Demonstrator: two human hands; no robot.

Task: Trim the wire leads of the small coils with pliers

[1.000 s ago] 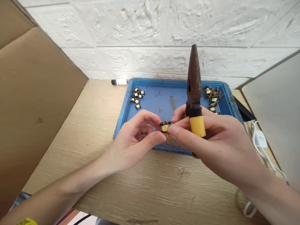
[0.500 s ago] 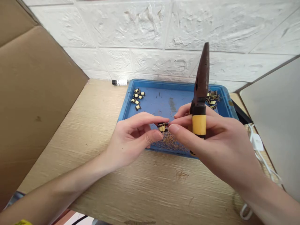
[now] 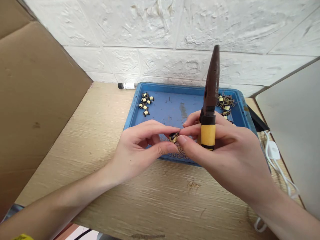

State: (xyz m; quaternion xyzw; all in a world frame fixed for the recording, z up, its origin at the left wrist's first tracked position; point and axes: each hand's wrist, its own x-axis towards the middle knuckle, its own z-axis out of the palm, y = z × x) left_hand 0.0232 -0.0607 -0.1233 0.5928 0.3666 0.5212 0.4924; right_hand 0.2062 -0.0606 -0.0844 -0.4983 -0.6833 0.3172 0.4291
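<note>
Coil (image 3: 173, 136): tiny bobbin with a black frame and a yellow taped core. You hold it between both hands, just above the tray's near edge.
Left hand (image 3: 142, 146): palm turned inward, thumb and forefinger closed on the coil's left side, the other fingers curled beneath.
Right hand (image 3: 225, 150): thumb and forefinger tips meet the coil from the right, while the remaining fingers wrap around the pliers.
Pliers (image 3: 211, 90): long, tapered nose of dark, rusty metal pointing straight up, with a smooth yellow grip below it. The lower handles are buried in your fist.
Tray (image 3: 170, 106): shallow blue plastic rectangle with scuffed floor; your hands cover its near rim.
Left pile (image 3: 145, 101): a cluster of trimmed coils lying in the tray's far left corner.
Right pile (image 3: 225, 101): coils bristling with thin wire legs, partly hidden behind the pliers.
Clippings (image 3: 182, 154): fine coppery wire ends, tangled under your fingers; too thin to count.
Table (image 3: 105, 110): pale wood grain, matte.
Marker (image 3: 127, 85): white barrel, black cap, against the wall.
Wall (image 3: 150, 30): rough white-painted brick.
Cardboard (image 3: 37, 93): plain brown sheet, cut off at the left.
Cable (image 3: 273, 150): white, looping off past your right wrist.
</note>
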